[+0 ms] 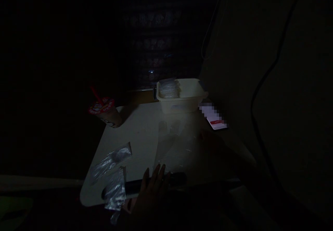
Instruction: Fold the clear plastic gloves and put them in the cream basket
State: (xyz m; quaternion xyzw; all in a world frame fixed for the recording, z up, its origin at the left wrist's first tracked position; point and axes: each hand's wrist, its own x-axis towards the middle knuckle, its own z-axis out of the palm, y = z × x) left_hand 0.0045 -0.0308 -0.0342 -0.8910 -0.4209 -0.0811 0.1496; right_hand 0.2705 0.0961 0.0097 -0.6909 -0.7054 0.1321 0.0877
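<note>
- Dim room on my feed, with a dark patterned wall [156, 33] at the back and a white table [135, 133] with a rounded corner reaching toward me from the centre.
- Far left on the table, I see an iced drink [109, 114] in a clear cup, with a red-trimmed lid and a red straw [95, 95]. It stands upright near the far edge.
- Below it, near the left edge, a crumpled plastic bag [111, 161] lies flat. A second bag [114, 189] hangs past the near edge and covers the left end of a black rod [135, 186].
- That rod lies along the near edge, left of centre to centre. The left hand [152, 192] is on it, with fingers [156, 175] raised across it. It is too dark for me to tell whether they close around it.
- Mid-table, a clear plastic sheet [174, 144] lies flat, faint against the white.
- Behind the sheet, at the far edge, sits a cream basket [194, 99], with a stack of clear bags [168, 88] at its left end.
- The right hand [210, 142] is a faint shadow at the sheet's right side. I cannot tell how its grip stands or whether it holds anything.
- Just beyond it, a phone [214, 118] lies lit, part of its screen pixelated.
- Far right, a black cable [262, 81] runs down a dark wall [293, 85].
</note>
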